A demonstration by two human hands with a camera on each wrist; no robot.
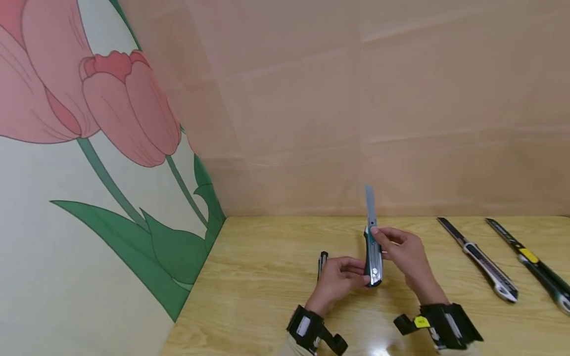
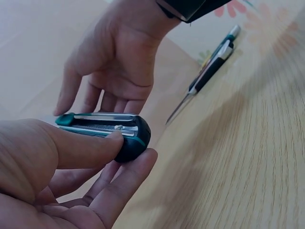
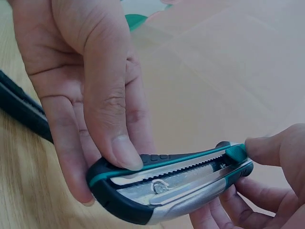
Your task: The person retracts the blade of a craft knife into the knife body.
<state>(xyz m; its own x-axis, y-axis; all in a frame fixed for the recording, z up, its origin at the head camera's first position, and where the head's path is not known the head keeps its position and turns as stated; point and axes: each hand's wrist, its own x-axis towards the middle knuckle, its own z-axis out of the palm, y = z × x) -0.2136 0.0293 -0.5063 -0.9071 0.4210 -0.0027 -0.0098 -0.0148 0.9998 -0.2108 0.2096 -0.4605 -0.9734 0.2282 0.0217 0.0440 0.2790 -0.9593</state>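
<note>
A green, black and silver utility knife (image 1: 375, 264) is held upright above the table between both hands, its long blade (image 1: 370, 200) extended upward. My left hand (image 1: 336, 279) pinches the butt end; in the right wrist view its thumb (image 3: 126, 150) lies on the metal face. My right hand (image 1: 407, 254) holds the upper part of the body. Its thumb is against the green slider (image 3: 236, 153) near the blade end, as both wrist views show. The blade is mostly out of sight in the wrist views.
Another dark cutter (image 1: 322, 260) lies left of my left hand, partly hidden by it. Over on the right are a silver-and-black cutter (image 1: 485, 269) and a black one with a yellow slider (image 1: 529, 255). Brown sheeting (image 1: 356, 123) covers the wall behind the wooden table (image 1: 249, 287).
</note>
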